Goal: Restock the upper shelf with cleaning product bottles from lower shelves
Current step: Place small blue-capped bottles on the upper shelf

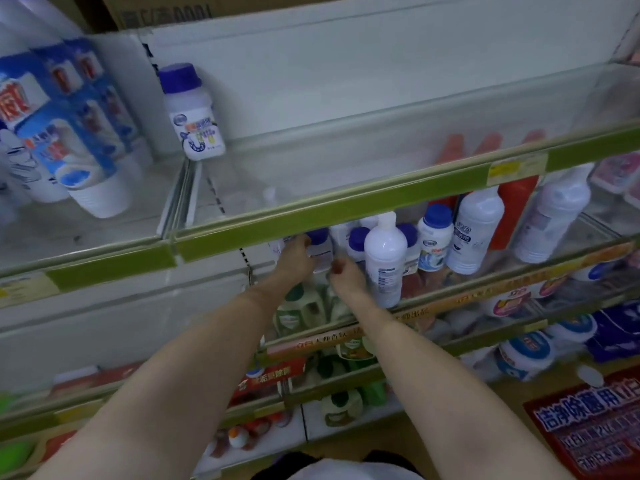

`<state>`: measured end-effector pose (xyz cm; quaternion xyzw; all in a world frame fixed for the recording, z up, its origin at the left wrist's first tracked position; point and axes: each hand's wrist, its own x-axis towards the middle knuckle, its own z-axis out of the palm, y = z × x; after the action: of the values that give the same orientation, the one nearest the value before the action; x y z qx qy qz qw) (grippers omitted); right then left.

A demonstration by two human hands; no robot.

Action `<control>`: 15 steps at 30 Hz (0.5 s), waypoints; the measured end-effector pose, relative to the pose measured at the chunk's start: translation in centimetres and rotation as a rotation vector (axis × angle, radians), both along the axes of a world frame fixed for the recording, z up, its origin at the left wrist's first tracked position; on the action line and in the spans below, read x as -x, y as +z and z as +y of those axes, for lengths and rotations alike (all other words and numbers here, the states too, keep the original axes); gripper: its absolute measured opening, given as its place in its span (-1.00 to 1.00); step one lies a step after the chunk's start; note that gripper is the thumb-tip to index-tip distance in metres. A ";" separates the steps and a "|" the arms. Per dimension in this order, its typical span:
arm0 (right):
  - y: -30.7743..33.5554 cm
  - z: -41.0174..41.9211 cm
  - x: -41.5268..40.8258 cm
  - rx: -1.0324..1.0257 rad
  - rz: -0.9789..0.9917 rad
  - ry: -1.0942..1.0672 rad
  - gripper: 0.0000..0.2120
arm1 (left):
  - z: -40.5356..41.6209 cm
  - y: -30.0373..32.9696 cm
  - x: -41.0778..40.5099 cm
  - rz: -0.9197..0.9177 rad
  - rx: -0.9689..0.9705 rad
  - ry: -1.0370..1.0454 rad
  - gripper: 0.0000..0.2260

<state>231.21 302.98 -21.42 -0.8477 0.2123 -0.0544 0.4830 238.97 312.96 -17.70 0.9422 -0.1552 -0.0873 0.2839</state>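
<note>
I see a white metal shop shelving unit (346, 84) with clear plastic front guards (398, 161) and green price-strip edges (329, 211). A cardboard box (166, 10) sits on top. A red printed sign (588, 427) lies lower right. The light is dim, cool and even.

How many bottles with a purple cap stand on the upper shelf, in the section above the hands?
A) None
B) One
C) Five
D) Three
B: a single purple-capped bottle stands at the left end of the upper shelf; the rest of that section shows no other bottle.
</note>
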 end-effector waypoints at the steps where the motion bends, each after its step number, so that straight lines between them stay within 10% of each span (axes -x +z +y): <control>1: -0.1 0.0 -0.2 -0.026 0.004 -0.006 -0.78 | -0.3 -0.4 -0.3 -0.001 0.020 0.006 -0.62; 15: -0.7 -1.0 -0.9 -0.075 0.055 0.013 -0.81 | -3.0 -1.6 -2.1 -0.049 -0.012 0.058 -0.47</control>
<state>232.14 301.94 -22.15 -0.8317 0.2218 -0.0198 0.5086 241.05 309.94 -19.26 0.9499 -0.1343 -0.0566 0.2766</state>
